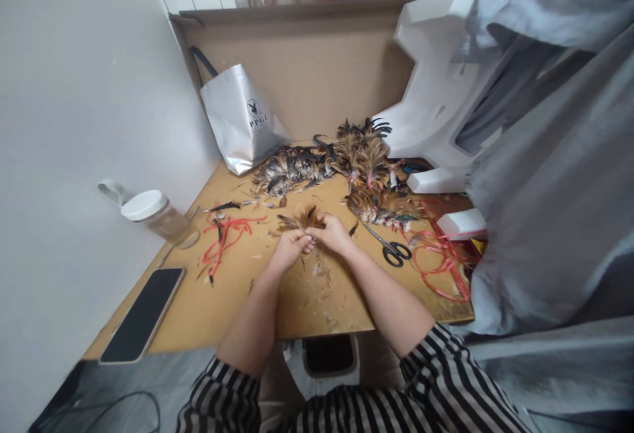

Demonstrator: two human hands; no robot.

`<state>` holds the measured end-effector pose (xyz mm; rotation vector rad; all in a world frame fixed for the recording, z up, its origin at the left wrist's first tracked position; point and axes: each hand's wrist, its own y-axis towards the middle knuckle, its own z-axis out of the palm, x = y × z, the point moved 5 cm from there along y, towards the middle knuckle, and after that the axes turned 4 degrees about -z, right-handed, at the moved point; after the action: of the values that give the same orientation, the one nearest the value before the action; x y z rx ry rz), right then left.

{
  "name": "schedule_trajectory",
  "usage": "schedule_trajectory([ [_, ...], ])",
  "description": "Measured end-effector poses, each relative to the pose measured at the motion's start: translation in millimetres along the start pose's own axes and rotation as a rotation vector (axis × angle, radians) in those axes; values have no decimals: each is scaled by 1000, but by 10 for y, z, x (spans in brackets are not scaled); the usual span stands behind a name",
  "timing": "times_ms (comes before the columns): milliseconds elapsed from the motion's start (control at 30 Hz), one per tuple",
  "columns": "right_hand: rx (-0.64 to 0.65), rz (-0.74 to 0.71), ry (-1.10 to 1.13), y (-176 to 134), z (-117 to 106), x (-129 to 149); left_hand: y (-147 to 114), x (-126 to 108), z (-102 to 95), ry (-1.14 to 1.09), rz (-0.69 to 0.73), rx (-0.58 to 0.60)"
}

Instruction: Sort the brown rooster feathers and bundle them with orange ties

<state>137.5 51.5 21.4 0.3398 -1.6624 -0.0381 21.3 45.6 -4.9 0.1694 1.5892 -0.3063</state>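
Note:
Close together over the middle of the table, my left hand (pixel 292 248) and my right hand (pixel 333 235) both pinch a small bunch of brown feathers (pixel 310 216). The quill ends are between my fingertips, and the feather tips fan out away from me. My fingers partly hide the lower ends. Just beyond lies a heap of grey and dark feathers (pixel 292 172). Tied bundles of brown feathers (pixel 364 152) stand behind to the right, and another brown feather bundle (pixel 381 205) lies in front of them. Black-handled scissors (pixel 393 248) rest right of my right hand.
Red ribbon strips (pixel 225 235) lie at left, and more red ribbon (pixel 446 265) at right. A lidded jar (pixel 163 215), a phone (pixel 143 314) and a silver bag (pixel 242 116) line the left side. A white machine body (pixel 430 76) and grey cloth (pixel 555 189) bound the right.

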Motion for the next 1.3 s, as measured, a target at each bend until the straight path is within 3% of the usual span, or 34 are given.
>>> schedule_trajectory([
  [133,6,-37,-96,-15,7,30,8,33,-19,29,-27,-5],
  [267,-10,-12,-54,14,-106,57,9,-6,-49,-12,-21,-28],
  [400,-297,-9,-129,78,-519,-1,18,-37,-165,-198,-23,-191],
  [467,-340,20,-311,93,-660,-64,26,-28,-210,-310,-37,-241],
  [567,-268,59,-667,81,-679,-118,39,-2,-249,-411,-68,-274],
  [700,-107,54,-1043,25,-456,-74,39,-4,-270,-439,-48,-290],
  [800,-22,77,-1215,11,-315,-47,32,-12,-267,-447,-46,-288],
  [933,-46,131,-1304,34,-314,-75,23,-13,-262,-474,-59,-290],
  [1033,-84,180,-1228,46,-382,-137,24,-8,-258,-495,-67,-279],
  [1100,-120,191,-1059,49,-420,-169,22,-4,-253,-501,-82,-275],
  [1300,-236,91,-207,47,-325,-116,9,21,-184,-492,-161,-202],
])
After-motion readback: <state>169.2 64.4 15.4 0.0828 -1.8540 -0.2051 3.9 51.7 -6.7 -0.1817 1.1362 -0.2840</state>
